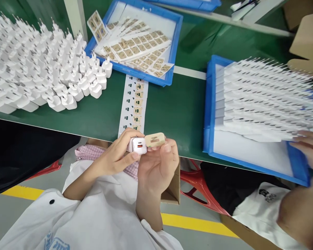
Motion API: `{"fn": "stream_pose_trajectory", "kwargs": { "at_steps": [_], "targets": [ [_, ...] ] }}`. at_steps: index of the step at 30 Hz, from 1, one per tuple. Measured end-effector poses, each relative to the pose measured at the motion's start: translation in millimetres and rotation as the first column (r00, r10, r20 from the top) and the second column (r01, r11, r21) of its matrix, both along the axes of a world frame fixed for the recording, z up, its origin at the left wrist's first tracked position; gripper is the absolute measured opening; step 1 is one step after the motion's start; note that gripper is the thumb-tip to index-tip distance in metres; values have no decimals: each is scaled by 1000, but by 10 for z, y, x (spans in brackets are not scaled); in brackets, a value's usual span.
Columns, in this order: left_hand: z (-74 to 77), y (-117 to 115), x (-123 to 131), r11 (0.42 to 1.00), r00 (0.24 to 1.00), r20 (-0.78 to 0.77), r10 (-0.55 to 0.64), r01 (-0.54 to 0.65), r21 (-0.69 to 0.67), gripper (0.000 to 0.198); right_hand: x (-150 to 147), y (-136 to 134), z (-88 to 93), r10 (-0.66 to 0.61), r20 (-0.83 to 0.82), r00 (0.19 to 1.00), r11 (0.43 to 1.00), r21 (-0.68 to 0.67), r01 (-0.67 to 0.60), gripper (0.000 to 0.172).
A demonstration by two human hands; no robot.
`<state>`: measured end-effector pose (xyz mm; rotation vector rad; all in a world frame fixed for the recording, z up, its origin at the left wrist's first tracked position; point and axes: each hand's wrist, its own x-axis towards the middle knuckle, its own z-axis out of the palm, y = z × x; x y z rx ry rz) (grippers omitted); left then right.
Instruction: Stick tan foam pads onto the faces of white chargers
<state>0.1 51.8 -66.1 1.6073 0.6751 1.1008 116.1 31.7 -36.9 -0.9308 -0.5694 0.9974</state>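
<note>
USB charger [137, 145], white with an orange port, sits pinched between the curled fingers and thumb of the left hand [117, 158], at the near edge of the green table [177, 111]. Beside it, the right hand [156, 166] nips a tan sticker [154, 139] that touches the charger's side.

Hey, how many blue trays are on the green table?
3. One blue tray at top centre holds sticker sheets; a second on the right holds rows of white parts; a third is cut off at the top edge. More may lie out of frame.
</note>
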Motion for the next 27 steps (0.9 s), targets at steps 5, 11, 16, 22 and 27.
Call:
{"fn": "stream_pose_trajectory", "kwargs": {
  "at_steps": [5, 11, 16, 22, 27],
  "targets": [
    [-34, -8, 35, 990, 989, 118, 84, -97, 103, 49, -38, -91, -39, 20, 143, 990, 998, 58, -29, 20],
    [-11, -11, -47, 983, 987, 111, 117, -131, 131, 46, 132, -234, -29, 90, 374, 923, 995, 15, -104, 12],
    [27, 15, -90, 988, 989, 134, 60, -78, 131, 45, 302, -266, 94, 66, 484, 873, 995, 39, -97, 11],
    [54, 11, -48, 993, 989, 149, 23, -40, 115, 47, 126, -195, 168, -50, 282, 958, 993, 118, 17, 17],
    [93, -44, -52, 995, 998, 42, 51, -55, 85, 48, -67, -255, 87, 31, 298, 954, 997, 64, -52, 18]
  ]
}}
